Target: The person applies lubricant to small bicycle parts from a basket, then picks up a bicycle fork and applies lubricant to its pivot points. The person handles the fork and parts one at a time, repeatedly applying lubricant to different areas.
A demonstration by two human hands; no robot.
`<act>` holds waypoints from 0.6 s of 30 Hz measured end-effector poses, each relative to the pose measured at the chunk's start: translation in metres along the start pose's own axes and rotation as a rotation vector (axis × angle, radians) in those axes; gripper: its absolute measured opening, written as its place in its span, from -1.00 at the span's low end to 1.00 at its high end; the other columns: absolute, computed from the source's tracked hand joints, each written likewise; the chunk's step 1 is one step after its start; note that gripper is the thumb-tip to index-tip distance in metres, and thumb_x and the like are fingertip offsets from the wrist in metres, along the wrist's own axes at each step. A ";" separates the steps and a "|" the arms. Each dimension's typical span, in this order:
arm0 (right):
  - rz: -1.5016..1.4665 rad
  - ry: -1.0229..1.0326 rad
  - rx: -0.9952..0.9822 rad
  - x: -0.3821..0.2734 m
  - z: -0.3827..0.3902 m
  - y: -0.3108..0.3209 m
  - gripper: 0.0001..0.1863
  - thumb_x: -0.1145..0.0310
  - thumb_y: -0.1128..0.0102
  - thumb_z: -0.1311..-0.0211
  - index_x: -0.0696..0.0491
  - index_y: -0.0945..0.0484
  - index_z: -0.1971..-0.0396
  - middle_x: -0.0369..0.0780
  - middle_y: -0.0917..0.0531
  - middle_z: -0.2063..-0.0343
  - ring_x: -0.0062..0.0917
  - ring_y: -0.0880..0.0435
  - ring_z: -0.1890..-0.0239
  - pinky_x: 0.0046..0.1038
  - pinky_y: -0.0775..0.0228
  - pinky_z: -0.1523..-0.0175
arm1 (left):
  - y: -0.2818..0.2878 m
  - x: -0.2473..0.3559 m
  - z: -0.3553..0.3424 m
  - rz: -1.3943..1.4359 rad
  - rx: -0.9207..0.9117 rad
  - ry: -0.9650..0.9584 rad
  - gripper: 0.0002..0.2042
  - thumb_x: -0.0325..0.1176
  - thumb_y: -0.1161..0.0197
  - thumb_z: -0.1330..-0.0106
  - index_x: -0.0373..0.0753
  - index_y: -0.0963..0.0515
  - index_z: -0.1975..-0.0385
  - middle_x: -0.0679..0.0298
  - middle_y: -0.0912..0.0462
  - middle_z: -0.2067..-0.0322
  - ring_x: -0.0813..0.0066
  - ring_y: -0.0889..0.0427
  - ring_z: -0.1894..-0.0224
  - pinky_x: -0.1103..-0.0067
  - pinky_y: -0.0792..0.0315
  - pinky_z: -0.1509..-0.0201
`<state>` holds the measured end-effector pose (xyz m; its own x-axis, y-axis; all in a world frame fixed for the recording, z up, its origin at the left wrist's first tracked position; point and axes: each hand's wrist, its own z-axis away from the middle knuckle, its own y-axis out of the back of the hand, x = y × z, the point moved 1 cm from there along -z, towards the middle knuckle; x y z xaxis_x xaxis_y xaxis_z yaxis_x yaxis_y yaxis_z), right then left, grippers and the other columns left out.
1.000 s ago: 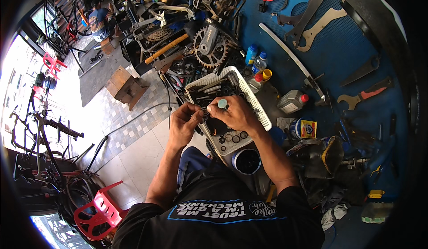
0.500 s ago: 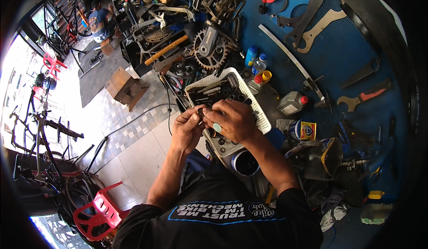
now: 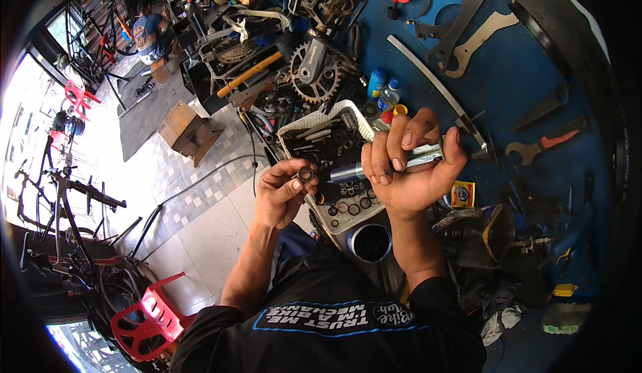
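Observation:
My left hand (image 3: 277, 196) pinches a small round bearing (image 3: 306, 174) over the left side of a white perforated basket (image 3: 289, 127). To its right my right hand (image 3: 414, 166), palm turned up and fingers curled, grips a long cylindrical tool (image 3: 345, 173) with a pale, shiny upper section; its dark lower end reaches toward the bearing. In the basket lie dark rings (image 3: 354, 208), short metal shafts and other small parts. A tub of dark substance (image 3: 370, 242) stands just below the basket.
A crankset (image 3: 311, 65) tops a heap of bike parts. Bottles (image 3: 376, 80) stand beside the basket. Flat wrenches (image 3: 481, 39) rest on the blue surface at right. A wooden box (image 3: 184, 132), red chair (image 3: 144, 319) and bike frames (image 3: 67, 192) are at left; a co-worker (image 3: 148, 32) is behind.
My right hand has moved away from my left, rightward, and turned palm up, exposing the tool and the bearing. My left hand has shifted only slightly.

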<state>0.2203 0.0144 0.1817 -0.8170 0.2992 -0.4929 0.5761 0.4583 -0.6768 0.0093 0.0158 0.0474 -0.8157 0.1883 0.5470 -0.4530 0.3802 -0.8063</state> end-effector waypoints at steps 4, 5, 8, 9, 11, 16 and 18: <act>0.003 0.007 -0.072 0.002 -0.004 -0.006 -0.41 -0.20 0.29 -0.57 0.04 -0.38 0.40 -0.28 -0.33 0.66 -0.50 -0.27 0.76 -0.39 -0.17 0.58 | -0.011 0.001 -0.002 -0.027 -0.020 -0.007 -0.67 -0.61 -0.38 -0.33 -0.39 -0.60 -0.09 -0.05 -0.68 -0.03 0.29 -0.75 0.08 0.44 -0.72 0.01; -0.002 0.005 -0.086 0.004 -0.004 -0.007 -0.43 -0.18 0.29 -0.57 0.04 -0.37 0.40 -0.28 -0.33 0.66 -0.51 -0.26 0.76 -0.39 -0.17 0.58 | -0.012 0.001 -0.001 -0.031 -0.017 -0.009 -0.67 -0.61 -0.38 -0.33 -0.40 -0.60 -0.09 -0.05 -0.68 -0.02 0.30 -0.75 0.08 0.44 -0.72 0.01; 0.035 0.007 -0.080 0.008 -0.003 -0.010 -0.45 -0.15 0.28 -0.58 0.04 -0.38 0.40 -0.28 -0.30 0.67 -0.53 -0.22 0.77 -0.39 -0.16 0.60 | -0.013 0.001 0.000 -0.045 -0.011 -0.013 -0.67 -0.60 -0.39 -0.32 -0.41 -0.60 -0.08 -0.04 -0.69 -0.01 0.30 -0.75 0.09 0.44 -0.72 0.01; 0.047 0.011 -0.076 0.009 -0.003 -0.011 -0.45 -0.14 0.27 -0.58 0.04 -0.38 0.39 -0.28 -0.30 0.67 -0.54 -0.22 0.77 -0.40 -0.16 0.60 | -0.012 0.001 0.000 -0.049 -0.013 -0.013 -0.67 -0.60 -0.39 -0.32 -0.41 -0.60 -0.08 -0.04 -0.69 -0.01 0.30 -0.75 0.10 0.44 -0.72 0.01; 0.042 0.016 -0.092 0.011 -0.003 -0.012 -0.46 -0.13 0.27 -0.58 0.05 -0.39 0.38 -0.28 -0.29 0.67 -0.54 -0.21 0.77 -0.41 -0.15 0.61 | -0.013 0.001 0.001 -0.058 -0.010 -0.017 -0.67 -0.60 -0.40 -0.32 -0.41 -0.61 -0.08 -0.03 -0.69 0.00 0.30 -0.76 0.10 0.44 -0.73 0.01; 0.052 0.012 -0.088 0.015 -0.002 -0.010 -0.48 -0.11 0.26 -0.59 0.05 -0.40 0.36 -0.28 -0.29 0.68 -0.56 -0.21 0.77 -0.43 -0.15 0.62 | -0.015 0.000 0.001 -0.071 -0.004 -0.026 -0.67 -0.61 -0.40 -0.31 -0.41 -0.61 -0.08 -0.01 -0.71 0.04 0.30 -0.76 0.10 0.43 -0.73 0.03; 0.066 0.007 -0.094 0.015 -0.001 -0.009 -0.48 -0.10 0.27 -0.59 0.05 -0.40 0.35 -0.28 -0.29 0.68 -0.56 -0.20 0.77 -0.42 -0.14 0.62 | -0.016 0.000 0.001 -0.072 0.001 -0.027 -0.67 -0.61 -0.40 -0.31 -0.41 -0.61 -0.08 0.01 -0.71 0.05 0.30 -0.76 0.10 0.43 -0.73 0.03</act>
<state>0.2025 0.0157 0.1814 -0.7778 0.3371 -0.5305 0.6241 0.5142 -0.5882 0.0161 0.0093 0.0602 -0.7903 0.1361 0.5975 -0.5112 0.3911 -0.7653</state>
